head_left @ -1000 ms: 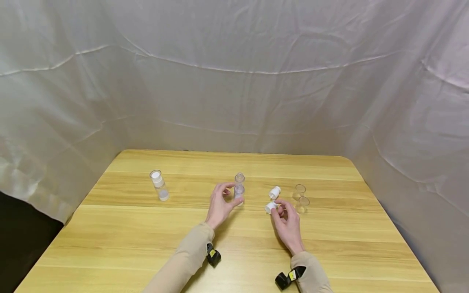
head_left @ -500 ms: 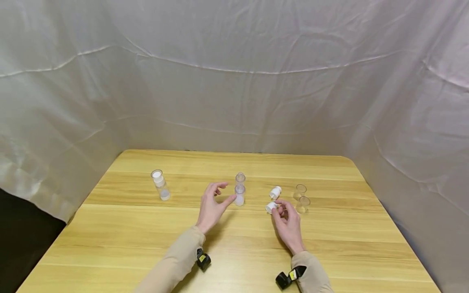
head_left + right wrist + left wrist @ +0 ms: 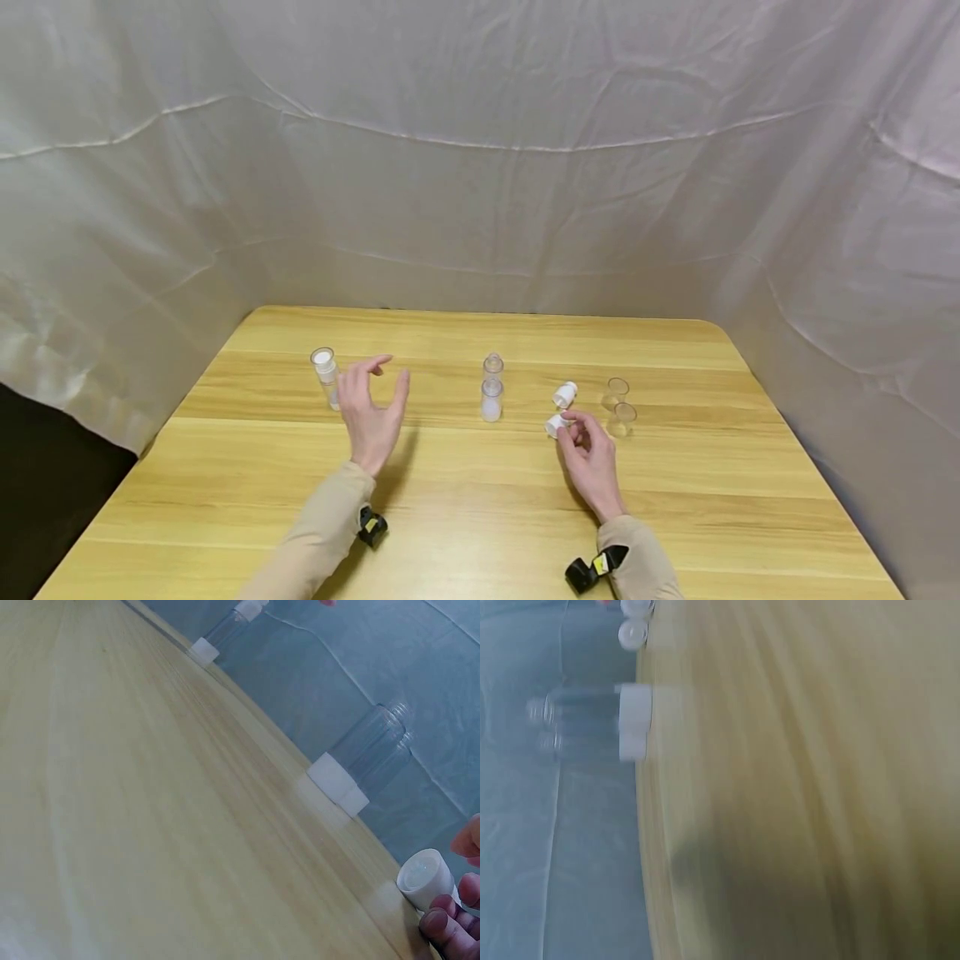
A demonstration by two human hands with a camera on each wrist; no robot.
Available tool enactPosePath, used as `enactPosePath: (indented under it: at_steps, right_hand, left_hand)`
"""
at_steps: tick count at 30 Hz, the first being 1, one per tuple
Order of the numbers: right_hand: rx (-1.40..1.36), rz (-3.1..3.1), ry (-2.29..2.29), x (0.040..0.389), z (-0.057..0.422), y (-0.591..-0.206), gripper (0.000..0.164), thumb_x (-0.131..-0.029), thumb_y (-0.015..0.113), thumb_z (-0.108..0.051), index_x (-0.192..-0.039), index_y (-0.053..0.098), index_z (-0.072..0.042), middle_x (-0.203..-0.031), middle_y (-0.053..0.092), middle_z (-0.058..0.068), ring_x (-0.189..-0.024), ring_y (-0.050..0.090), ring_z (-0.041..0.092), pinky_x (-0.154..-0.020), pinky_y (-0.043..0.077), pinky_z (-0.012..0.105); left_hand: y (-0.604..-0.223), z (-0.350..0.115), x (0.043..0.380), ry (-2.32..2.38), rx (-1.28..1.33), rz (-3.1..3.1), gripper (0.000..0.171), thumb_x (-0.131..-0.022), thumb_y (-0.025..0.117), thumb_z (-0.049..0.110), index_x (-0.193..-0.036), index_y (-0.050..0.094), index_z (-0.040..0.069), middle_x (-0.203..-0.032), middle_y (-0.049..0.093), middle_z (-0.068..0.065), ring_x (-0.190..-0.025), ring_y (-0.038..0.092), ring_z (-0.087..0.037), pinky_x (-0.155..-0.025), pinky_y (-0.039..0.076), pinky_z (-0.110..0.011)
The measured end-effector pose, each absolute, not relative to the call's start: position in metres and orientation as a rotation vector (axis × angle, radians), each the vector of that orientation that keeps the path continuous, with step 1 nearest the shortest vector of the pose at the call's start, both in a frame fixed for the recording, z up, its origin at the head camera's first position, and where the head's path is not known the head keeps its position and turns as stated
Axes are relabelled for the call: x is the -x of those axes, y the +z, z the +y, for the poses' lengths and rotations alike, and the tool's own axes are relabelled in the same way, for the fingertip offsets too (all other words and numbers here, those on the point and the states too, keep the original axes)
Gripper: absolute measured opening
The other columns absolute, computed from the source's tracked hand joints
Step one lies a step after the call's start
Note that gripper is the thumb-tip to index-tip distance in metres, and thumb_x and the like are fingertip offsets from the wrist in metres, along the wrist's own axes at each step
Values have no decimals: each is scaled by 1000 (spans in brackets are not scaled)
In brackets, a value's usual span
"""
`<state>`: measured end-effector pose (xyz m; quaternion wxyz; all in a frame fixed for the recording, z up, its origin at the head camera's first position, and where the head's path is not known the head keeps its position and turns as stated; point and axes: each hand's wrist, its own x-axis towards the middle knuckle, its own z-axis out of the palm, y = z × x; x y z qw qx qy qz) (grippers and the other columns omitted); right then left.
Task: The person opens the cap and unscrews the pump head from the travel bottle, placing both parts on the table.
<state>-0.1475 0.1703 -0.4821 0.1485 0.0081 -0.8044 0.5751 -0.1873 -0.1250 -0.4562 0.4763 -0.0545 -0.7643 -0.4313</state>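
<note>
My left hand (image 3: 371,417) is raised over the table, thumb and fingers spread with nothing between them. It overlaps the lower part of a clear bottle with a white top (image 3: 327,375). Two clear bottles with white bases, a near one (image 3: 491,402) and a far one (image 3: 492,363), stand upright at the table's middle, uncapped. My right hand (image 3: 592,467) has its thumb and fingers curled at a white pump head (image 3: 424,876), which lies on its side with its open end toward the right wrist camera. Another white pump head (image 3: 566,394) lies just behind it.
Two clear caps, a far one (image 3: 617,393) and a near one (image 3: 622,419), stand to the right of the pump heads. The wooden table (image 3: 487,517) is bounded by a grey cloth (image 3: 480,208) at the back and sides.
My left hand has let go of the near middle bottle and moved left toward the bottle with the white top. My right hand has stayed at the pump head.
</note>
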Motion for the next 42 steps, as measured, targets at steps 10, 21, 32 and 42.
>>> enactPosePath:
  at_steps: [10,21,32,42]
  right_hand:
    - [-34,-2311,1668,140,168,-472,19,-93,62,6,-112,65,8,-82,58,11,-69,51,4,-54,43,10]
    - [-24,-2319,1672,140,168,-470,18,-94,61,6,-111,65,8,-84,59,11,-71,52,4,-55,44,10]
    - [-32,-2336,1662,140,168,-471,18,-94,61,5,-112,65,8,-85,60,12,-71,52,5,-57,45,11]
    - [-14,-2329,1673,140,167,-471,18,-94,61,5,-111,65,8,-85,60,12,-71,52,4,-57,43,11]
  left_hand:
    - [-446,-165,190,-1061,-168,-1755,60,-80,82,21,-127,51,0,-118,43,-24,-114,37,-29,-104,29,-40]
    - [-459,-197,189,-1304,-420,-1896,94,-76,88,24,-147,30,3,-146,26,-25,-138,24,-36,-120,26,-52]
    - [-469,-210,190,-1716,-537,-2051,98,-86,81,23,-155,14,4,-158,27,-23,-149,24,-39,-128,23,-53]
    - [-472,-215,193,-1828,-505,-2048,83,-90,75,12,-154,24,-2,-158,35,-27,-150,31,-40,-130,24,-48]
